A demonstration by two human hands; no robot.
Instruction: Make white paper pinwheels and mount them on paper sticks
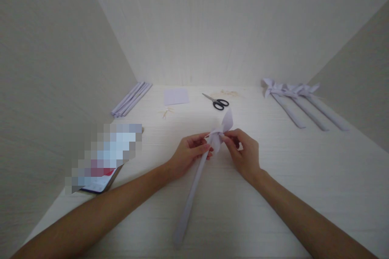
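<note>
A pale lilac paper pinwheel [226, 123] sits at the top of a rolled paper stick [193, 190], which slants down toward me. My left hand [191, 151] is closed around the upper end of the stick, just below the folded blades. From the other side, the thumb and forefinger of my right hand [243, 151] pinch at the pinwheel near its middle. Whether a small pin lies between those fingertips is hidden. The stick's lower end points toward the near edge of the table.
Black-handled scissors [219, 103] lie beyond my hands, beside a lilac paper square [176, 96] and several thin wooden sticks [166, 111]. Rolled paper sticks [132, 99] are bundled at the back left. Three similar pinwheels [300, 105] rest back right. A partly blurred phone [100, 184] stands left.
</note>
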